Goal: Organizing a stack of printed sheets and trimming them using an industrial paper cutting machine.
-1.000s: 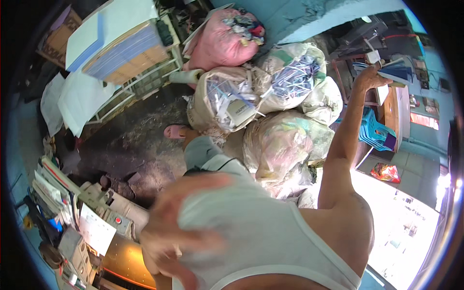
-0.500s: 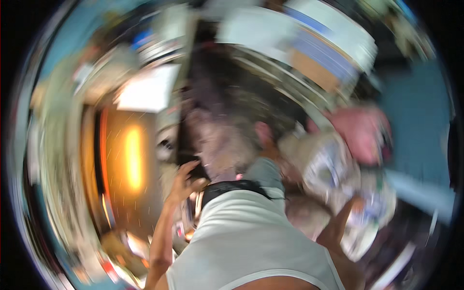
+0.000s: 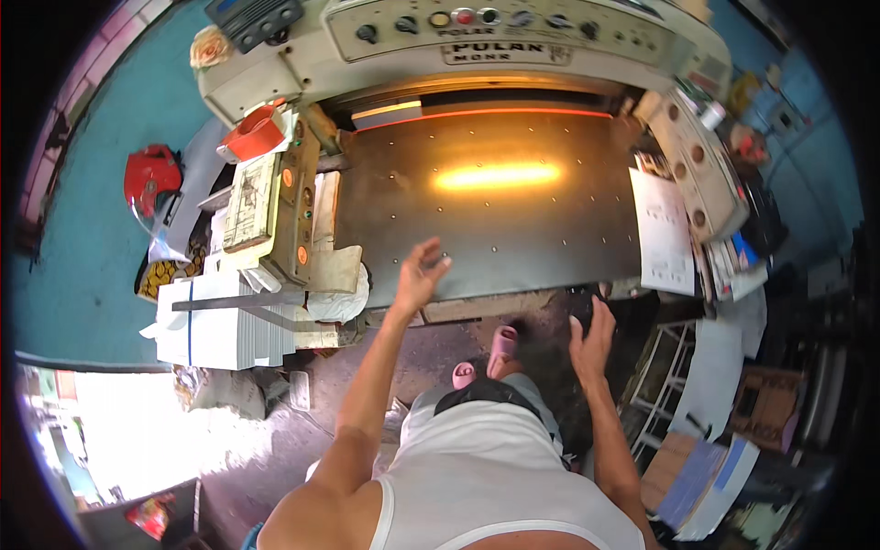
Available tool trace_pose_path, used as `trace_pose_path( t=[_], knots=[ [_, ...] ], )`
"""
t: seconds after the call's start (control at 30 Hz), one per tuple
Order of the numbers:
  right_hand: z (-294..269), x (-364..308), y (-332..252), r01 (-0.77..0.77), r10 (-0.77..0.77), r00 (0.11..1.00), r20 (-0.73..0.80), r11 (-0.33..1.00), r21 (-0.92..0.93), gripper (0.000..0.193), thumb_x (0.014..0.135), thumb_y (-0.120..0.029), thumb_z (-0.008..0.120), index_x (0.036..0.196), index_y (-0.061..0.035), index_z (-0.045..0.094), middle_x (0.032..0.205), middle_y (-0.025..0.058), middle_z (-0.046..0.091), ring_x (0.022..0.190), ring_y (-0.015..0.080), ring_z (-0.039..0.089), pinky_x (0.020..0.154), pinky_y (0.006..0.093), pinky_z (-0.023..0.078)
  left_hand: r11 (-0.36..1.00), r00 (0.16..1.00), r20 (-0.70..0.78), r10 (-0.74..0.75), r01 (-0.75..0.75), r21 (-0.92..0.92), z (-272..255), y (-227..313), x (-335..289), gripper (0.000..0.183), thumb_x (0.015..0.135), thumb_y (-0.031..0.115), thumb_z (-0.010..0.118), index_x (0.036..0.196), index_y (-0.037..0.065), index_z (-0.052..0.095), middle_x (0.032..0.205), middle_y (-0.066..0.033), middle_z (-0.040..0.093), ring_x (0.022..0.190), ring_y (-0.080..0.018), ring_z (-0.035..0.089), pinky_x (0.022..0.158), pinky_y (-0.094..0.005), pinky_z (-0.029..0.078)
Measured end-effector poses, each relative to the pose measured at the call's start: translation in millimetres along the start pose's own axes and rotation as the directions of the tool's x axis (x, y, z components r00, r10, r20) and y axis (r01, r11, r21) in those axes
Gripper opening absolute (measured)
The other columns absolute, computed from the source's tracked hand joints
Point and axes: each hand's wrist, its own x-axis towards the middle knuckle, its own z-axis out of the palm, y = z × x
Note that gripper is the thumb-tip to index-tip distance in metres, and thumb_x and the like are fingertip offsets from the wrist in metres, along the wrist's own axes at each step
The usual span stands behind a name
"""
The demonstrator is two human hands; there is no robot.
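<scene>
PLACE: paper workshop | SIGNS: knobbed machine panel (image 3: 504,37); lamp-lit metal bed (image 3: 486,225); banded paper stack (image 3: 215,330)

The machine bed (image 3: 541,229) is dark grey, the slippers (image 3: 503,345) pink.

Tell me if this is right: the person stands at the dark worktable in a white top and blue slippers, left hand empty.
The slippers are pink, not blue, as the head view shows. The dark worktable, white top and empty left hand stand as you said.

Left hand (image 3: 420,280) and right hand (image 3: 593,341), loosely spread, reach forward (the left farther).
</scene>
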Motion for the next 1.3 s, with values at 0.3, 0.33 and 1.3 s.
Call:
trace_pose_path(
  t=[0.3, 0.33, 1.3],
  knots=[
    [235.5, 246.9, -73.3, 0.135, -0.228, 0.938, 0.26, 0.934, 0.33, 0.071, 0.091, -0.022, 0.067, 0.143, 0.0109, 0.032, 0.135, 0.0309, 0.049, 0.123, 0.0453, 0.047, 0.106, 0.0478, 0.038, 0.985, 0.829, -0.544, -0.13, 0.171, 0.024, -97.5, -40.6, 293.8, 0.071, 0.089, 0.038, 0.072, 0.141, -0.003, 0.045, 0.143, -0.0221, 0.05, 0.132, -0.0277, 0.049, 0.108, -0.0378, 0.04],
    [268.8, 271.2, -90.6, 0.111, -0.224, 0.942, 0.25, 0.91, 0.399, 0.072, 0.092, -0.024, 0.067, 0.144, 0.0111, 0.031, 0.134, 0.0308, 0.05, 0.123, 0.0447, 0.047, 0.106, 0.0476, 0.039, 0.974, 0.777, -0.62, -0.108, 0.207, 0.089, -129.3, -45.4, 323.2, 0.072, 0.089, 0.037, 0.072, 0.14, -0.005, 0.045, 0.143, -0.023, 0.049, 0.133, -0.0282, 0.048, 0.108, -0.0377, 0.04],
    [370.9, 435.0, -122.4, -0.181, -0.014, 0.923, 0.384, 0.865, 0.468, 0.039, 0.089, -0.027, 0.057, 0.119, -0.0044, 0.068, 0.091, 0.0244, 0.07, 0.083, 0.0376, 0.067, 0.078, 0.0449, 0.05, 0.726, 0.635, -0.738, -0.23, 0.617, 0.305, -62.5, -38.5, 312.7, 0.028, 0.094, 0.03, 0.057, 0.095, 0.002, 0.056, 0.098, -0.025, 0.068, 0.097, -0.0457, 0.064, 0.084, -0.0524, 0.049]
  ],
)
